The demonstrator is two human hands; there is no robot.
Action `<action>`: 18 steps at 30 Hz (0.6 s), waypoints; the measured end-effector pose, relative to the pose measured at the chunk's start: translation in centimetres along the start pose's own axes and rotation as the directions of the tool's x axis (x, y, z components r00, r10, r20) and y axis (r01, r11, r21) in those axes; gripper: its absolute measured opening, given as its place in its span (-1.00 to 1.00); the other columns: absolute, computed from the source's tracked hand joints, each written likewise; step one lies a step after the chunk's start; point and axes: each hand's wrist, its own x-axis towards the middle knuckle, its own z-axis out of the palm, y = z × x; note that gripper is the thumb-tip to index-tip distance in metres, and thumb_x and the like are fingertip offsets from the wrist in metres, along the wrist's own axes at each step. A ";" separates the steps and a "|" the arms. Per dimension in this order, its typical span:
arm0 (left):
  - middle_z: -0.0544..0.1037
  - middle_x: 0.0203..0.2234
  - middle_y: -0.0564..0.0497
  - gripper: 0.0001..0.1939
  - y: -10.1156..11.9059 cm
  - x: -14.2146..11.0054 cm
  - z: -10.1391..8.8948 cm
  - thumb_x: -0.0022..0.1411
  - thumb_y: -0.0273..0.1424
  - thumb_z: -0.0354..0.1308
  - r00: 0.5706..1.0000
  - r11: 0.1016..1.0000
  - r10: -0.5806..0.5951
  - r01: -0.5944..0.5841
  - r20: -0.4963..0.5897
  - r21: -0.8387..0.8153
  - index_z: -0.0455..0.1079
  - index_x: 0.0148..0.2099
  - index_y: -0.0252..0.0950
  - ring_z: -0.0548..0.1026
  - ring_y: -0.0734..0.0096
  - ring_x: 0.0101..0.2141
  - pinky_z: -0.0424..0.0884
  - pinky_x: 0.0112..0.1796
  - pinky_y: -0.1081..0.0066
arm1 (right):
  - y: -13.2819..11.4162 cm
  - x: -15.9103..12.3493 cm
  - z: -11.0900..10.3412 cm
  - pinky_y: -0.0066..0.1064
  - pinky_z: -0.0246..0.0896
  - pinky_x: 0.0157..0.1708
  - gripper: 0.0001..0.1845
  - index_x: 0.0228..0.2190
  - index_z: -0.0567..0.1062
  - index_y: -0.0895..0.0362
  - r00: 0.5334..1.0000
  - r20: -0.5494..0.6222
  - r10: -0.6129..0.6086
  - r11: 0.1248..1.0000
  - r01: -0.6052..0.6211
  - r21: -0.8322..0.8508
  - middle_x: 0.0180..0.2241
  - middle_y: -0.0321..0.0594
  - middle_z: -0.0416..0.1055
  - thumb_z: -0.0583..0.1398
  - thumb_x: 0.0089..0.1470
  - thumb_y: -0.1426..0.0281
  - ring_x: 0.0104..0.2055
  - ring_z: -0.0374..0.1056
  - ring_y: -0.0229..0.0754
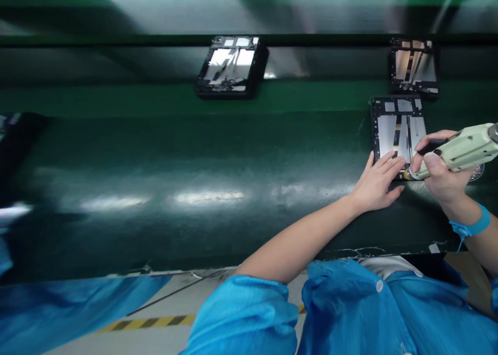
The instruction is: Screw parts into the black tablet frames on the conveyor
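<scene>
Device panel [383, 132] | partly under left grip [378, 182] (fingers spread) | right grip [446, 178] clasping screwdriver [469, 146]

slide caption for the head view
Left hand on a black-framed panel, right hand holding a pale green tool.

clearly seen devices [229, 67] [414, 67] [400, 129]: 3 | hands [379, 182] [447, 182]: 2 | power driver [467, 148]: 1 | wristband [473, 225]: 1
</scene>
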 end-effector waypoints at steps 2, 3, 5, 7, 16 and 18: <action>0.33 0.37 -0.19 -0.34 0.1 0.0 -0.1 0.35 -0.33 0.22 1.000 1.000 -0.006 0.006 0.008 -0.003 0.21 0.44 -0.21 0.14 -0.07 0.44 -0.08 0.38 -0.33 | -0.1 -0.1 0.1 -0.35 0.41 -0.61 -0.71 -0.13 0.50 -0.09 1.000 0.011 -0.011 1.000 0.011 0.008 -0.30 -0.35 0.50 0.40 0.11 0.24 -0.60 0.35 -0.29; 0.33 0.38 -0.19 -0.34 0.1 0.1 -0.1 0.35 -0.33 0.21 1.000 1.000 -0.010 0.010 0.013 -0.004 0.20 0.44 -0.21 0.13 -0.07 0.44 -0.08 0.38 -0.32 | -0.2 -0.1 0.1 -0.35 0.41 -0.60 -0.72 -0.13 0.50 -0.09 1.000 0.020 -0.011 1.000 0.011 0.008 -0.30 -0.36 0.50 0.39 0.12 0.25 -0.60 0.35 -0.29; 0.32 0.38 -0.17 -0.35 0.2 0.1 -0.2 0.36 -0.33 0.21 1.000 1.000 -0.019 0.019 0.022 -0.005 0.20 0.44 -0.21 0.12 -0.05 0.44 -0.10 0.39 -0.30 | -0.4 -0.1 0.1 -0.33 0.42 -0.57 -0.75 -0.13 0.51 -0.10 0.999 0.039 0.010 1.000 -0.011 0.006 -0.31 -0.34 0.50 0.38 0.15 0.26 -0.58 0.37 -0.28; 0.31 0.39 -0.16 -0.35 0.1 0.1 -0.2 0.36 -0.32 0.21 0.999 1.000 -0.028 0.028 0.025 -0.007 0.20 0.44 -0.18 0.11 -0.03 0.45 -0.12 0.40 -0.28 | -0.7 -0.2 0.2 -0.32 0.43 -0.54 -0.78 -0.13 0.51 -0.09 0.998 0.048 0.048 0.999 -0.049 0.014 -0.32 -0.32 0.49 0.37 0.18 0.26 -0.57 0.38 -0.27; 0.29 0.39 -0.21 -0.38 -0.5 -0.3 0.9 0.34 -0.30 0.21 0.996 0.999 0.018 -0.023 -0.090 -0.049 0.25 0.40 -0.20 0.17 -0.02 0.42 0.00 0.39 -0.22 | -0.1 -1.0 0.8 -0.36 0.45 -0.48 -0.70 -0.14 0.46 0.00 0.995 -0.009 0.098 0.995 -0.098 -0.007 -0.33 -0.34 0.52 0.38 0.13 0.24 -0.57 0.39 -0.31; 0.32 0.36 -0.26 -0.45 -1.1 -0.3 1.0 0.35 -0.26 0.19 0.973 0.996 0.021 -0.040 -0.232 -0.076 0.32 0.33 -0.25 0.24 0.02 0.39 0.16 0.36 -0.09 | -0.5 -1.0 0.0 -0.37 0.44 -0.49 -0.71 -0.19 0.47 0.03 0.992 -0.027 0.126 0.991 -0.127 -0.048 -0.32 -0.33 0.52 0.38 0.11 0.21 -0.57 0.39 -0.30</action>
